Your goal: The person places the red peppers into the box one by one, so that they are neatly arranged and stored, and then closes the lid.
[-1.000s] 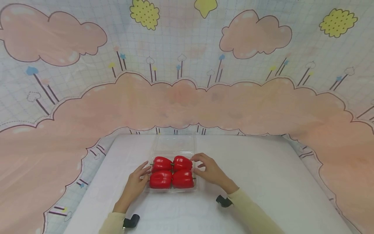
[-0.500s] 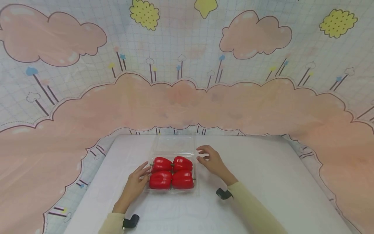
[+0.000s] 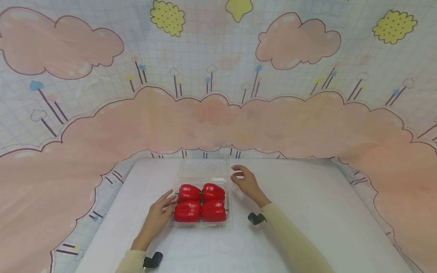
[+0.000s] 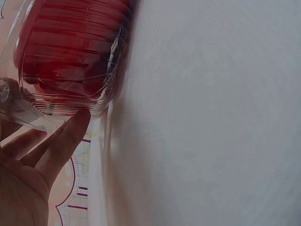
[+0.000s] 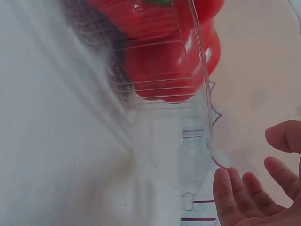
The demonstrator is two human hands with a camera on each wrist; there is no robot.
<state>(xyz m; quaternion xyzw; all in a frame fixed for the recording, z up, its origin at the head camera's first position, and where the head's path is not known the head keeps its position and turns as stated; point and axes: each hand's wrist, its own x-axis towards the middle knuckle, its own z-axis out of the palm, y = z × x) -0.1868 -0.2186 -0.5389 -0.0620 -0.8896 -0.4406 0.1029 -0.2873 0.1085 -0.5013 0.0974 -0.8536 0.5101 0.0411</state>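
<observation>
Several red bell peppers (image 3: 187, 211) lie in two rows in a clear plastic clamshell box (image 3: 201, 224). Its transparent lid (image 3: 204, 169) is folded back flat toward the far edge. My left hand (image 3: 157, 216) rests against the left side of the box, fingers extended. In the left wrist view, one fingertip of that hand (image 4: 28, 183) meets the ribbed box wall (image 4: 70, 101). My right hand (image 3: 248, 184) hovers right of the hinge and lid, fingers loosely bent, holding nothing. The right wrist view shows that hand (image 5: 263, 202) apart from the box rim (image 5: 208, 108).
The box stands on a white table (image 3: 300, 212). Behind and beside it hangs a cloth printed with pink clouds (image 3: 215, 125). A black wrist camera sits under each sleeve, one at left (image 3: 153, 260) and one at right (image 3: 257, 218).
My right hand has left the right side of the box and moved away, up beside the lid. The left hand, peppers and box have stayed in place.
</observation>
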